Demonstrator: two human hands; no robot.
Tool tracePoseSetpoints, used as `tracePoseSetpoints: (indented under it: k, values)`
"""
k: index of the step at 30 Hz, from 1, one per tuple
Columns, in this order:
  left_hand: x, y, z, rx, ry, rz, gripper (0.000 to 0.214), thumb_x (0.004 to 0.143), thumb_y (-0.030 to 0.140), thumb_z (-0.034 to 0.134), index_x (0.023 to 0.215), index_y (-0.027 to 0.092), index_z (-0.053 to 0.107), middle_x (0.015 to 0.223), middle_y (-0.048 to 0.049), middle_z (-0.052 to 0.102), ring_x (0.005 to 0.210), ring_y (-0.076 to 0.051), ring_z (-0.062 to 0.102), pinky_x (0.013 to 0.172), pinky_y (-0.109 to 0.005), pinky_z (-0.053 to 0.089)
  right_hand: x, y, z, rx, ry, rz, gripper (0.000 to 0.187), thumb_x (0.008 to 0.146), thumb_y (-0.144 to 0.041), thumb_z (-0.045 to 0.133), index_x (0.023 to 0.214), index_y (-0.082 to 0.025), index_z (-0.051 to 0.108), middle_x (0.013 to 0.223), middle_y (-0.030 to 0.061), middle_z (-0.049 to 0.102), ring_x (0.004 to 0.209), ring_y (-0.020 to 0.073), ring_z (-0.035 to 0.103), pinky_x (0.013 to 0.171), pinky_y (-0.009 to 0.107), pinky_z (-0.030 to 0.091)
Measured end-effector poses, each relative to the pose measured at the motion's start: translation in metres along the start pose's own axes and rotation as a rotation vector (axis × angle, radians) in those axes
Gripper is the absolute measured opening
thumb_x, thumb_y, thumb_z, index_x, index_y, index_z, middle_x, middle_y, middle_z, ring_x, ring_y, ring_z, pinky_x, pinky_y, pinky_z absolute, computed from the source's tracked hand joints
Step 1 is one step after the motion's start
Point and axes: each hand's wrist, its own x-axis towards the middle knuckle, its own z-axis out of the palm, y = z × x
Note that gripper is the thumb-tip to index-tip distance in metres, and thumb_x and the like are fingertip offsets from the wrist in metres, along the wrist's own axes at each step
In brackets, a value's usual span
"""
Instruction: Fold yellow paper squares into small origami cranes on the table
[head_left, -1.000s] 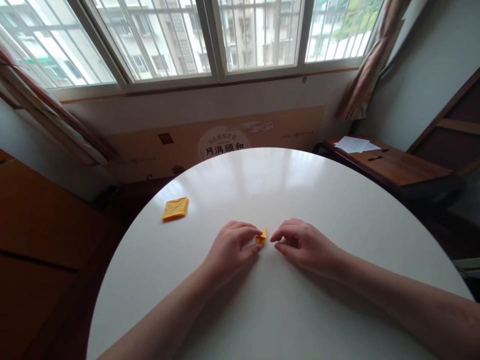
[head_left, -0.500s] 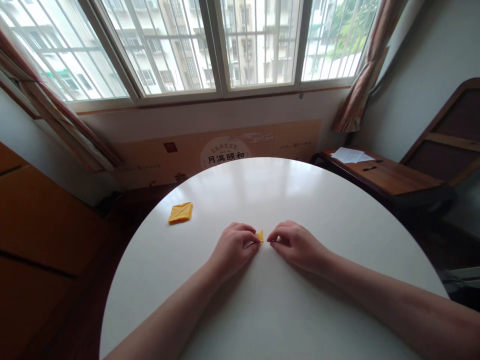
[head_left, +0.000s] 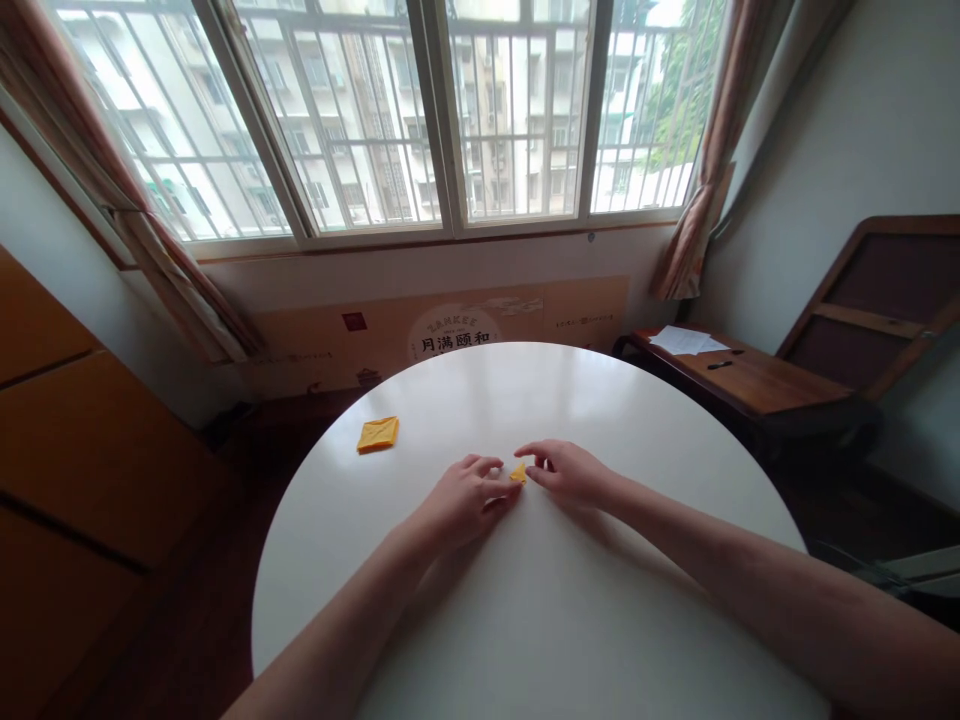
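A small yellow piece of folded paper (head_left: 519,474) lies on the white round table (head_left: 465,640), between my two hands. My left hand (head_left: 469,495) rests at its left side, the thumb tip against its lower edge and the index finger lifted apart. From the right, my right hand (head_left: 566,470) reaches in with index finger and thumb spread around the paper's right side; the thumb tip is at its edge, though I cannot tell if it presses. Neither hand is closed around the paper. Farther left sits a stack of yellow paper squares (head_left: 378,435).
Behind the table stands a printed cardboard panel (head_left: 300,340) below a barred window (head_left: 510,120). On the right, a wooden bench (head_left: 780,380) carries white sheets (head_left: 686,340) and a small dark object (head_left: 720,365). An orange-brown cabinet (head_left: 60,430) is at the left.
The view has tilted up a little. My left index finger has lifted away from the thumb, and my right hand has come closer to the small yellow paper with its fingers spread.
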Motion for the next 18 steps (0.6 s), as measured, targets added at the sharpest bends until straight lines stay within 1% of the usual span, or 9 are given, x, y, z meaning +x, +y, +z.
tracePoseSetpoints:
  k: [3,6,10,13,15,18]
  values:
    - [0.0,0.006,-0.006,-0.019,-0.014,0.045,0.029,0.096,0.024,0.057,0.119,0.035,0.072,0.12,-0.0072,0.068,0.107,-0.025,0.061,0.096,-0.041,0.048,0.008,-0.003,-0.008,-0.025,-0.088,-0.03,0.032,0.088,-0.027,0.061,0.117,-0.023,0.075,0.099,0.0073,0.07,0.084,0.0201,0.067,0.078,0.03,0.048]
    - [0.0,0.009,-0.01,-0.053,-0.01,0.067,0.031,0.094,0.021,0.058,0.118,0.035,0.072,0.119,-0.0068,0.069,0.108,-0.024,0.062,0.098,-0.04,0.048,0.011,-0.003,-0.011,-0.034,-0.147,-0.067,0.026,0.087,-0.027,0.063,0.107,-0.026,0.079,0.097,0.0064,0.067,0.081,0.0183,0.066,0.077,0.029,0.048]
    - [-0.001,0.01,-0.013,-0.068,-0.041,0.051,0.034,0.091,0.018,0.061,0.117,0.036,0.073,0.131,-0.0083,0.065,0.116,-0.027,0.06,0.099,-0.043,0.048,0.009,-0.001,-0.01,-0.026,-0.159,-0.098,0.024,0.086,-0.023,0.064,0.102,-0.03,0.081,0.097,0.0038,0.065,0.082,0.017,0.065,0.08,0.028,0.047]
    - [0.0,0.009,-0.013,-0.111,-0.086,0.034,0.033,0.089,0.018,0.063,0.114,0.036,0.075,0.134,-0.0083,0.063,0.119,-0.029,0.059,0.1,-0.044,0.048,0.006,0.001,-0.008,-0.018,-0.147,-0.108,0.024,0.086,-0.023,0.065,0.102,-0.032,0.08,0.097,0.0025,0.065,0.081,0.0163,0.065,0.08,0.027,0.047]
    - [0.001,0.007,-0.013,-0.179,-0.077,-0.007,0.03,0.09,0.019,0.062,0.111,0.036,0.076,0.133,-0.0088,0.063,0.12,-0.028,0.059,0.1,-0.043,0.049,0.004,0.002,-0.008,-0.015,-0.143,-0.12,0.023,0.087,-0.024,0.065,0.102,-0.033,0.08,0.097,0.0019,0.065,0.081,0.0161,0.064,0.079,0.027,0.046]
    - [0.003,-0.001,-0.01,-0.311,0.01,-0.147,0.026,0.09,0.019,0.062,0.106,0.032,0.078,0.128,-0.0096,0.065,0.116,-0.026,0.062,0.099,-0.04,0.051,0.003,0.002,-0.007,-0.018,-0.135,-0.136,0.023,0.089,-0.026,0.064,0.106,-0.032,0.079,0.098,0.0023,0.066,0.085,0.0172,0.064,0.079,0.027,0.046]
